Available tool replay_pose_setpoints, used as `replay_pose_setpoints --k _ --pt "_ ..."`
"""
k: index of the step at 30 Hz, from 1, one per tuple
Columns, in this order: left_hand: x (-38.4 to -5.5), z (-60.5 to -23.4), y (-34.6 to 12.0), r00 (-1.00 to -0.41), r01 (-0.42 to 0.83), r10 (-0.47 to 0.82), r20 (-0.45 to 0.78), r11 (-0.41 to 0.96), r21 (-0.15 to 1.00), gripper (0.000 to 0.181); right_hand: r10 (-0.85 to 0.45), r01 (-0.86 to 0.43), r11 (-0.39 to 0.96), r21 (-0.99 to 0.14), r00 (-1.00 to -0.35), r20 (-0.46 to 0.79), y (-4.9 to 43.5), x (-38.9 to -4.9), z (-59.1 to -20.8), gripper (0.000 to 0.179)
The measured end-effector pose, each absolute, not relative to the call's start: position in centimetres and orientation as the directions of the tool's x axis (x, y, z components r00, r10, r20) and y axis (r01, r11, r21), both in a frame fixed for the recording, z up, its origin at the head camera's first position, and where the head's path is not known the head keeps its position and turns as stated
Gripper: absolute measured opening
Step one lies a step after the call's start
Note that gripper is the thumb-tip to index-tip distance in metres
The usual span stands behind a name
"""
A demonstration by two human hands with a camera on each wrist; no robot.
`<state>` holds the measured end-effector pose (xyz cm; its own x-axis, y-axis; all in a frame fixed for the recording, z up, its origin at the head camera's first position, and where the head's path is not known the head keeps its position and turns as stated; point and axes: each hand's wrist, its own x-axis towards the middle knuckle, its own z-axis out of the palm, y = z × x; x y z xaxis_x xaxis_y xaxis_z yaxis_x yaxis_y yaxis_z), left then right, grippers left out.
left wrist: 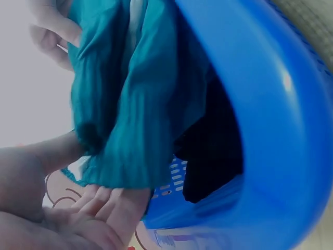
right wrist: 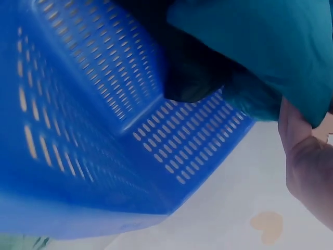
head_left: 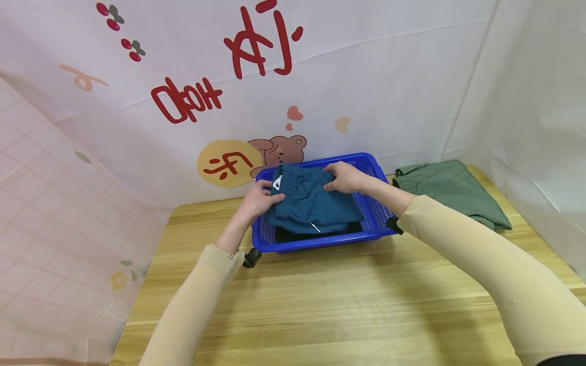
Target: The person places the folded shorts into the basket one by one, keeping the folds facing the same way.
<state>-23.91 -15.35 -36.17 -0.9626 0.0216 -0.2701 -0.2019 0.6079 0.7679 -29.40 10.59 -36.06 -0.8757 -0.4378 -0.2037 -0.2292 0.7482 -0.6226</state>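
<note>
Teal shorts (head_left: 320,201) with a gathered elastic waistband lie folded over the blue plastic basket (head_left: 329,240). A white label (head_left: 277,183) shows inside the waistband, and a white drawstring end (head_left: 315,227) hangs at the near side. My left hand (head_left: 257,200) holds the waistband end, thumb on top and fingers beneath it, as the left wrist view shows. Toward the far right edge of the shorts, my right hand (head_left: 346,178) pinches the fabric, its fingertips partly hidden by cloth. Black cloth (left wrist: 216,146) lies lower in the basket, beneath the shorts.
To the right of the basket, a folded grey-green garment (head_left: 453,188) lies on the wooden table (head_left: 320,305). A white printed sheet (head_left: 375,76) rises directly behind the basket, with more sheeting along both sides of the table.
</note>
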Motion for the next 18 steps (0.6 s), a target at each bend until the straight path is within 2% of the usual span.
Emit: replay_pose_setpoints --k 6,10,14,18 --pt "-23.8 -36.5 -14.9 -0.952 -0.171 0.054 -0.300 0.722 0.671 0.064 -0.475 -0.300 0.802 -0.516 -0.845 -0.247 10.3 -29.2 -36.6 0.062" --pt "-23.9 -36.8 -14.7 -0.948 -0.116 0.074 -0.309 0.825 0.553 0.067 -0.485 -0.332 0.818 -0.470 -0.837 -0.253 10.4 -29.1 -36.7 0.064" --pt "-23.9 -37.4 -14.4 -0.953 -0.078 0.065 -0.297 0.892 0.445 0.074 -0.526 -0.383 0.802 -0.459 -0.816 -0.237 10.9 -28.6 -36.3 0.070" --pt "-23.7 -37.6 -14.1 -0.948 -0.095 0.051 -0.313 0.896 0.433 0.088 -0.578 -0.428 0.773 -0.469 -0.779 -0.242 11.5 -28.2 -36.3 0.076"
